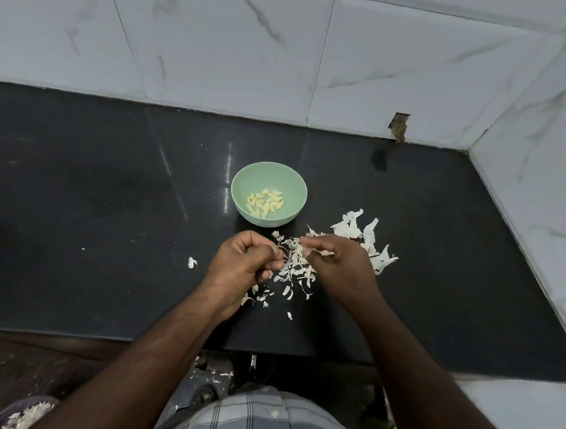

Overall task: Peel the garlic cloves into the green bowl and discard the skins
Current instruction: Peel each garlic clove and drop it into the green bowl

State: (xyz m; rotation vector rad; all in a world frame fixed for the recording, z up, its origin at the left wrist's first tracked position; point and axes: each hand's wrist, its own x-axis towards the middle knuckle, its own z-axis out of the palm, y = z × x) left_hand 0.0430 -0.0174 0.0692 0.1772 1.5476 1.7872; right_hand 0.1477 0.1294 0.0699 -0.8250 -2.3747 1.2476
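1. Nearest to us we see a plaid garment [257,419] at the bottom edge, and at the lower left a dark dish [18,413] heaped with pale scraps, sitting below the bench [79,203].
2. Two bare forearms reach forward over the front edge of the black bench and cover part of the scattered skins.
3. Our left hand [243,261] is curled, its fingers [274,263] bent in towards the thumb and pinching something small; we cannot tell whether it is a clove or only skin.
4. Our right hand [335,263] is curled too, its fingers [316,250] pinched on a thin strip of papery skin. The two hands are just apart, facing each other.
5. Between and under the hands lies a pile of garlic skins [295,270], white, thin and curled, too many to count. One stray piece [192,262] lies alone to the left.
6. Larger white skins [369,238] lie beyond the right hand, partly hidden by it.
7. Just behind the hands stands one green bowl [244,179], upright on the bench, touching nothing.
8. In it lie the peeled cloves [265,203], pale yellow, smooth and slender, roughly fifteen, gathered on the bottom.
9. Farthest off, white marbled wall tiles [283,50] meet the bench, with one chipped brown gap [399,126] at their foot.
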